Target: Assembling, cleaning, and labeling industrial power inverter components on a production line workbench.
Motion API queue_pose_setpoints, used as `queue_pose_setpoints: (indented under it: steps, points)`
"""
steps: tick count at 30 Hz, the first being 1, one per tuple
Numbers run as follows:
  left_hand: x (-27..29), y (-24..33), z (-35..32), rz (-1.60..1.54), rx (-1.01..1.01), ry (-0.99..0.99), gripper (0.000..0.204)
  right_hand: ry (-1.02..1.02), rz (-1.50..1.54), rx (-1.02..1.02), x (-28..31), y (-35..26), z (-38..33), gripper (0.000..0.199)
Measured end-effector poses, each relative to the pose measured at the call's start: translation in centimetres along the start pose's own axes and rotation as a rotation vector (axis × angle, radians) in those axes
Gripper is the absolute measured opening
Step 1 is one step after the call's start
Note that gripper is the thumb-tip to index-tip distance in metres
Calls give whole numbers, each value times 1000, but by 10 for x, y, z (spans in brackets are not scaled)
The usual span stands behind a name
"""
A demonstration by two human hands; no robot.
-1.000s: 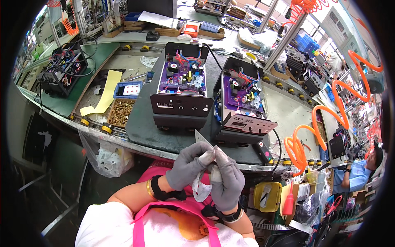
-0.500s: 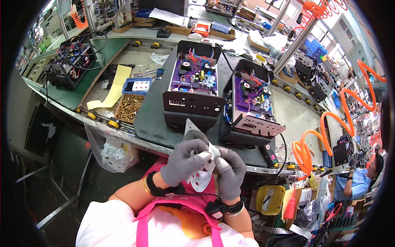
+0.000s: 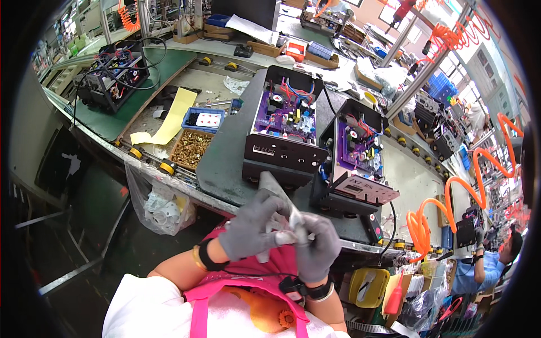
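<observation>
In front of my chest, both grey-gloved hands pinch a thin whitish panel label point(image 3: 272, 185), which is tilted and blurred. My left hand point(image 3: 252, 225) is closed on it, thumb toward the right. My right hand point(image 3: 316, 248) is closed on its near part, beside the left fingertips. Just beyond stands an open black device point(image 3: 285, 149) with a purple circuit board and a bare black front. To its right, a second open device point(image 3: 360, 149) has a light, printed front panel point(image 3: 365, 189).
Left of the devices are a tray of brass-coloured small parts point(image 3: 191, 149), a blue bin point(image 3: 202, 119) and a yellow paper strip point(image 3: 174, 114). A plastic bag of white cut-out pieces point(image 3: 163, 211) hangs from the bench edge. An orange coiled hose point(image 3: 420, 225) and a co-worker point(image 3: 489, 269) are at the right.
The view has shifted, so the bench sits further right and lower. The label's cut-out lower part, visible before below my fingers, is now mostly hidden. Both hands still grip the label.
</observation>
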State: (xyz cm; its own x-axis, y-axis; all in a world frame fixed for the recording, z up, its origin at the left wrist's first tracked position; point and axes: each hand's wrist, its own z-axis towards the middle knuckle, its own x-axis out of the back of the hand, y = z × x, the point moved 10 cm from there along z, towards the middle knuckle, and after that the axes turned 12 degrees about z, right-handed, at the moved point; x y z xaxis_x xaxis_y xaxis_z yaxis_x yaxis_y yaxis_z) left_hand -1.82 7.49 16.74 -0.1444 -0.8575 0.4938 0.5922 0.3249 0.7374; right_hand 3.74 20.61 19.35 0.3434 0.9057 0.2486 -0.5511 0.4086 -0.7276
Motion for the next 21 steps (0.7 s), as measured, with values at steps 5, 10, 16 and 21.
queue_pose_setpoints:
  steps: [5, 10, 16, 21]
  points:
    - [1, -13, -10, -105, 54, 159, 24, -26, 68, -3, -14, 1, -9, 13]
    - [55, -53, -19, -1102, 365, 405, 9, 591, 733, -602, 44, 102, -37, 11]
    - [129, -70, -30, -993, 244, 489, 5, 680, 643, -518, 85, 108, -46, 10]
    - [57, 12, -8, -61, 68, 17, 48, 321, 320, -286, 41, 40, -8, 8]
